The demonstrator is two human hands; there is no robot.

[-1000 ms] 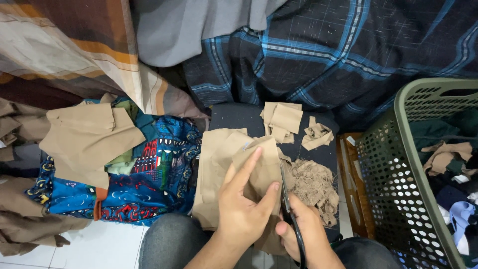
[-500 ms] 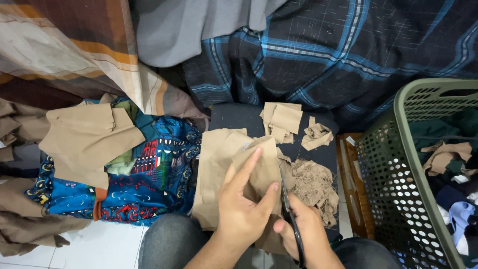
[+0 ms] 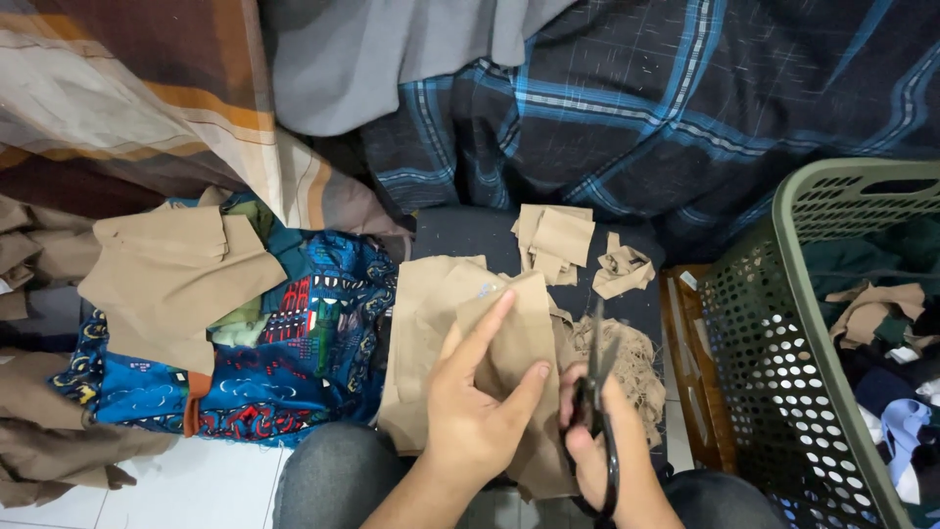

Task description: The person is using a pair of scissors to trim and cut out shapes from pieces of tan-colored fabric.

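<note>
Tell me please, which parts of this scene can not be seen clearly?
- Head view: scissors handles are hidden inside the right hand.
- Lower part of the tan fabric piece is covered by the left hand.
- Green basket is cut off by the right edge; its deeper contents are hidden.

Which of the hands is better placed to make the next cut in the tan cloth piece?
Right hand: it grips the scissors beside the tan cloth piece, which the left hand pinches.

Even indoor light, sharp, soft shadows
</note>
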